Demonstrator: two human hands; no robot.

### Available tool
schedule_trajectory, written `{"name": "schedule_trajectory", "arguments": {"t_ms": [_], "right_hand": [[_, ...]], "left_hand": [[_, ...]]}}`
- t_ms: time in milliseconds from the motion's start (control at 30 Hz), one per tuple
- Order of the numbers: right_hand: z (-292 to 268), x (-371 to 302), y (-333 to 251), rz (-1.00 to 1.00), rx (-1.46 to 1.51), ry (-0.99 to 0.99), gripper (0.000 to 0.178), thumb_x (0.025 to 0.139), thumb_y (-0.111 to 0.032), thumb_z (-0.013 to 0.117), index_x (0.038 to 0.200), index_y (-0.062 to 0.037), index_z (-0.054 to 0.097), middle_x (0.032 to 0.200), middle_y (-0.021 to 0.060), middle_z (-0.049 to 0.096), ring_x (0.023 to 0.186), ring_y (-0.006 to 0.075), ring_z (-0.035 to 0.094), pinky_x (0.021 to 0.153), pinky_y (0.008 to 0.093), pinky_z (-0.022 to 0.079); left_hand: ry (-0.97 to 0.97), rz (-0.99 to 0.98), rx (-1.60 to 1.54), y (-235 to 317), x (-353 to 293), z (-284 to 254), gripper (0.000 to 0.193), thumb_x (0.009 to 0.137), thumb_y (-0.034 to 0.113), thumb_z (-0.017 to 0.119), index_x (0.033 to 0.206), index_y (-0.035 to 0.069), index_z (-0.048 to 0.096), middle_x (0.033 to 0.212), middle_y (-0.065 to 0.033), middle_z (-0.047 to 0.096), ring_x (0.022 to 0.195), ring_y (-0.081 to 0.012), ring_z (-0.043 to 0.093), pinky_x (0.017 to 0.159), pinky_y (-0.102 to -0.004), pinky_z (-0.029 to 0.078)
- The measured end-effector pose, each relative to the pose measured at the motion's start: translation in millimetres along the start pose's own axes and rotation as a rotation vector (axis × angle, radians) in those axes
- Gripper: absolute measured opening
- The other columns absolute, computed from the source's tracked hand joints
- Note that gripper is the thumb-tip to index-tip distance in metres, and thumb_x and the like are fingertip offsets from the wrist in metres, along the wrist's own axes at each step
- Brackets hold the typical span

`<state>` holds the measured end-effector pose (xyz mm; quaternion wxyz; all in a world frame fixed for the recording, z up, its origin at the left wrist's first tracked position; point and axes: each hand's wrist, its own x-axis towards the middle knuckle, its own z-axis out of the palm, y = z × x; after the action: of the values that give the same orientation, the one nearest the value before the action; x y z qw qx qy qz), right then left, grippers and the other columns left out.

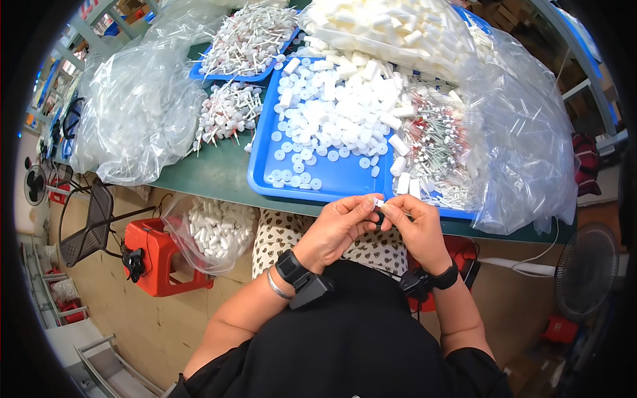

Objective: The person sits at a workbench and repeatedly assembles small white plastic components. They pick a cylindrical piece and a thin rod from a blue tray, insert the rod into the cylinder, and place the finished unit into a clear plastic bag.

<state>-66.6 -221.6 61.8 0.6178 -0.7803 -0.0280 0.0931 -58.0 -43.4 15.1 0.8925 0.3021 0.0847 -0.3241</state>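
Over the front edge of the table, my left hand (338, 225) and my right hand (418, 229) meet, with thumbs and fingertips closed together. Between them is a small white piece (378, 203), mostly covered by the fingers, so its exact kind cannot be made out. Just beyond lies a blue tray (265, 166) holding translucent round discs (285, 147) with centre holes and white foam-like cylinders (398, 144). Beside the cylinders, on the right, is a heap of thin metal pins (434, 142) with white and reddish ends.
An open bag of white cylinders (391, 30) rests behind the tray. Assembled white-stemmed pieces fill a smaller blue tray (249, 43), with another pile (229, 109) nearer. Clear plastic bags (133, 113) flank both sides. A red stool (149, 255) and a fan (587, 272) stand below.
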Motion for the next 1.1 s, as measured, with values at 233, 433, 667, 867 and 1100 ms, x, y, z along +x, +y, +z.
{"name": "schedule_trajectory", "arguments": {"t_ms": [233, 433, 667, 867, 1100], "right_hand": [[12, -4, 10, -0.309, -0.405, 0.238, 0.013, 0.091, -0.012, 0.065, 0.086, 0.0003, 0.064, 0.070, 0.0086, 0.067, 0.064, 0.0134, 0.064, 0.059, 0.0255, 0.047], [-19, -4, 6, -0.168, -0.366, 0.125, 0.015, 0.090, -0.017, 0.065, 0.096, -0.0029, 0.067, 0.076, 0.0119, 0.067, 0.067, 0.0287, 0.064, 0.061, 0.0339, 0.049], [-94, 12, 34, -0.349, -1.216, 0.344, 0.010, 0.078, -0.004, 0.060, 0.085, -0.0064, 0.066, 0.078, 0.0101, 0.059, 0.074, 0.0296, 0.060, 0.067, 0.0419, 0.046], [-99, 23, 49, -0.374, -1.253, 0.311, 0.006, 0.077, -0.003, 0.062, 0.082, -0.0053, 0.065, 0.077, 0.0102, 0.058, 0.073, 0.0304, 0.060, 0.063, 0.0410, 0.047], [-64, 4, 15, -0.482, -0.869, 0.334, 0.009, 0.083, -0.006, 0.067, 0.090, -0.0022, 0.063, 0.086, 0.0100, 0.064, 0.075, 0.0294, 0.063, 0.065, 0.0373, 0.050]], "left_hand": [[0.008, 0.008, 0.004, -3, 5, 6, 0.032, 0.097, 0.018, 0.058, 0.121, -0.003, 0.058, 0.086, -0.0017, 0.062, 0.078, -0.0086, 0.058, 0.074, -0.0221, 0.051], [0.128, 0.105, 0.094, 12, 0, 8, 0.033, 0.096, 0.023, 0.060, 0.118, -0.002, 0.059, 0.087, -0.0011, 0.061, 0.073, -0.0068, 0.057, 0.069, -0.0212, 0.050], [0.124, 0.113, 0.104, 14, 1, 2, 0.032, 0.098, 0.027, 0.058, 0.117, 0.001, 0.059, 0.098, -0.0069, 0.066, 0.086, -0.0142, 0.066, 0.076, -0.0248, 0.055], [0.134, 0.101, 0.094, 14, 1, 6, 0.033, 0.098, 0.025, 0.057, 0.119, 0.000, 0.057, 0.101, -0.0107, 0.065, 0.092, -0.0183, 0.066, 0.081, -0.0272, 0.056], [0.138, 0.136, 0.056, 15, 4, 9, 0.034, 0.098, 0.021, 0.057, 0.122, -0.003, 0.054, 0.105, -0.0145, 0.065, 0.101, -0.0237, 0.066, 0.088, -0.0307, 0.056]]}}
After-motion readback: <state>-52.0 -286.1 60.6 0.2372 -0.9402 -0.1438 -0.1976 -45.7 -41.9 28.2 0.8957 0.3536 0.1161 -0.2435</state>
